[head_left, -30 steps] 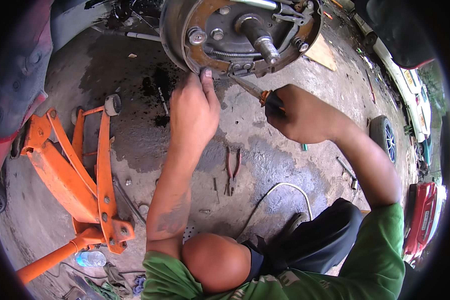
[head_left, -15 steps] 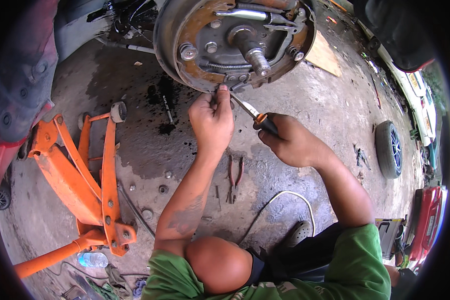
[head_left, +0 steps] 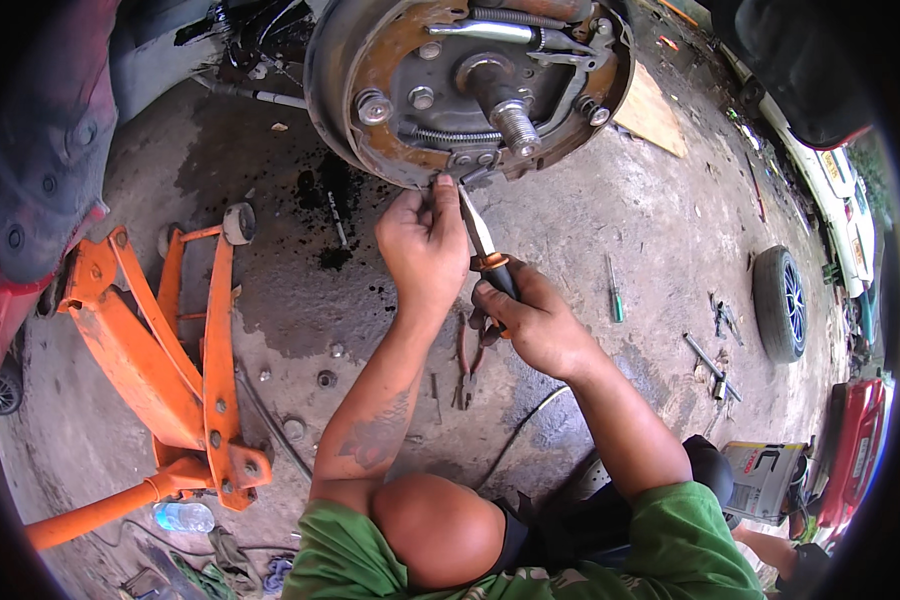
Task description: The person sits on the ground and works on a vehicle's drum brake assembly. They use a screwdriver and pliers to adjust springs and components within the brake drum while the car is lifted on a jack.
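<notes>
A rusty drum brake assembly [head_left: 390,90] with springs, shoes and a threaded axle stub fills the top centre. My left hand [head_left: 425,245] reaches up to its lower rim, with the fingertips pinching something small there. My right hand [head_left: 535,325] grips a screwdriver [head_left: 482,245] by its orange and black handle. The blade points up toward the bottom of the brake, beside my left fingers. My bare knee [head_left: 435,530] is at the bottom centre.
An orange floor jack [head_left: 160,370] lies at the left on stained concrete. Pliers [head_left: 467,365] lie under my hands, a green screwdriver [head_left: 615,295] and wrenches [head_left: 710,365] to the right. A loose wheel [head_left: 780,300], a plastic bottle [head_left: 182,517] and a hose [head_left: 525,430] are around.
Both hands have shifted slightly down and closer together below the brake. The screwdriver blade now stands steeper, next to my left fingers at the brake's lower rim.
</notes>
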Action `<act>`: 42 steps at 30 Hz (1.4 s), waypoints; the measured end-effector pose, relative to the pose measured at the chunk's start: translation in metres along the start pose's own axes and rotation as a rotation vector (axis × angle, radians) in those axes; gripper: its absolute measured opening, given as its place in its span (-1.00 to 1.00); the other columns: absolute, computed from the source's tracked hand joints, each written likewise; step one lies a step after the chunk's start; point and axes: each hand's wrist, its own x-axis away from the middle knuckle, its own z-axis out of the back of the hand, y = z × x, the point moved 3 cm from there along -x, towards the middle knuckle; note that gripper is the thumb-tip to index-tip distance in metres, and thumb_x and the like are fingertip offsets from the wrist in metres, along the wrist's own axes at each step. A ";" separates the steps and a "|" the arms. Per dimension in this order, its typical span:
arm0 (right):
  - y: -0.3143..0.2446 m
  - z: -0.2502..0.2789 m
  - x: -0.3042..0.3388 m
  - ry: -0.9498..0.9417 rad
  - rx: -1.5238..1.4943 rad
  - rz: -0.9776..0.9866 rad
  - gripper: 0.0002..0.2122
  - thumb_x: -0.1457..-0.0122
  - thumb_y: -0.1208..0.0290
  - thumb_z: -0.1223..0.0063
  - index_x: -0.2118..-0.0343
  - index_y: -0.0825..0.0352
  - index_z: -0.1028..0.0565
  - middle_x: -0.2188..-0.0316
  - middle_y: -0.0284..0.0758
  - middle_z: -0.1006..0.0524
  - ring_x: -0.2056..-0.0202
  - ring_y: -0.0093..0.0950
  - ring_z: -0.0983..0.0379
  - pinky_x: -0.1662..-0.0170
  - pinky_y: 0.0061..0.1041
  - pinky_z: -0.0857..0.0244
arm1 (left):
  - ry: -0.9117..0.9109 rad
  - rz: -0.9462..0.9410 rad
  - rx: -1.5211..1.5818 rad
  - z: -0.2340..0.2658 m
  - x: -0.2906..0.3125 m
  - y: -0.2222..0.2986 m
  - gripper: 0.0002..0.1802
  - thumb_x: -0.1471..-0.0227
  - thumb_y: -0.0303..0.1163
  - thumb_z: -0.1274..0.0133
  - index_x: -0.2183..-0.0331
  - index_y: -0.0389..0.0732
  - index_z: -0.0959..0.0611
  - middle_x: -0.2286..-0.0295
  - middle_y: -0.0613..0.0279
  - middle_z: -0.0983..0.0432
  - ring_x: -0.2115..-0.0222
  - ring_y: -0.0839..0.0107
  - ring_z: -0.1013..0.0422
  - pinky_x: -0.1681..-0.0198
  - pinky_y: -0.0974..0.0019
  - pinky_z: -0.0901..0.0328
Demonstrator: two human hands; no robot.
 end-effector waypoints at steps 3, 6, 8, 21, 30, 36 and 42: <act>0.001 -0.002 -0.002 0.044 0.030 0.010 -0.72 -0.32 0.39 0.06 0.00 0.44 -0.36 0.38 -0.42 -0.46 0.37 -0.64 -0.39 0.34 -0.59 -0.32 | 0.017 0.004 0.020 0.001 -0.001 0.000 -0.58 -0.14 -0.43 -0.11 0.70 -0.34 -0.44 0.80 0.47 -0.21 0.73 0.71 -0.05 0.69 0.40 0.07; 0.001 -0.003 -0.002 0.058 0.033 0.022 -0.75 -0.33 0.37 0.05 0.05 0.44 -0.38 0.40 -0.45 -0.45 0.38 -0.67 -0.34 0.34 -0.61 -0.27 | 0.005 0.015 -0.027 0.002 -0.001 0.000 -0.60 -0.13 -0.42 -0.12 0.68 -0.35 -0.47 0.79 0.44 -0.25 0.72 0.69 -0.09 0.67 0.41 0.01; 0.002 -0.004 -0.002 0.047 0.002 0.032 -0.76 -0.33 0.35 0.05 0.08 0.43 -0.39 0.41 -0.47 -0.44 0.39 -0.68 -0.32 0.32 -0.62 -0.24 | -0.021 0.025 -0.095 0.002 0.000 0.001 -0.61 -0.14 -0.39 -0.13 0.65 -0.37 -0.52 0.75 0.42 -0.33 0.68 0.67 -0.16 0.62 0.44 -0.09; -0.003 -0.001 -0.002 0.125 0.128 0.092 -0.79 -0.32 0.34 0.02 0.21 0.42 -0.43 0.54 -0.45 -0.41 0.49 -0.64 -0.28 0.42 -0.53 -0.21 | 0.020 0.015 0.072 -0.001 0.002 -0.011 -0.60 -0.14 -0.45 -0.11 0.69 -0.32 -0.45 0.76 0.49 -0.25 0.70 0.72 -0.09 0.68 0.42 0.05; -0.039 0.018 0.001 0.246 0.617 0.343 -0.79 -0.17 0.40 -0.10 0.39 0.52 -0.46 0.57 0.06 -0.49 0.48 0.00 -0.49 0.41 -0.18 -0.29 | -0.272 0.117 -0.193 0.034 -0.020 0.013 -0.48 -0.33 -0.16 0.19 0.46 -0.39 -0.59 0.58 0.14 -0.53 0.66 0.48 -0.37 0.55 0.35 -0.30; -0.044 0.021 0.000 0.192 0.671 0.347 -0.80 -0.14 0.43 -0.11 0.40 0.52 -0.46 0.56 0.07 -0.49 0.45 0.04 -0.48 0.39 -0.17 -0.31 | -0.297 -0.093 -0.569 0.029 -0.027 0.029 -0.48 -0.29 -0.28 0.22 0.61 -0.42 -0.50 0.59 -0.32 -0.45 0.50 -0.31 -0.40 0.42 -0.14 -0.28; -0.044 0.019 0.001 0.175 0.703 0.344 -0.80 -0.13 0.43 -0.11 0.40 0.53 -0.45 0.57 0.09 -0.48 0.43 0.07 -0.48 0.38 -0.14 -0.31 | -0.305 -0.042 -0.656 0.027 -0.026 0.035 -0.48 -0.27 -0.28 0.20 0.63 -0.41 -0.50 0.62 -0.35 -0.44 0.52 -0.30 -0.42 0.42 -0.16 -0.29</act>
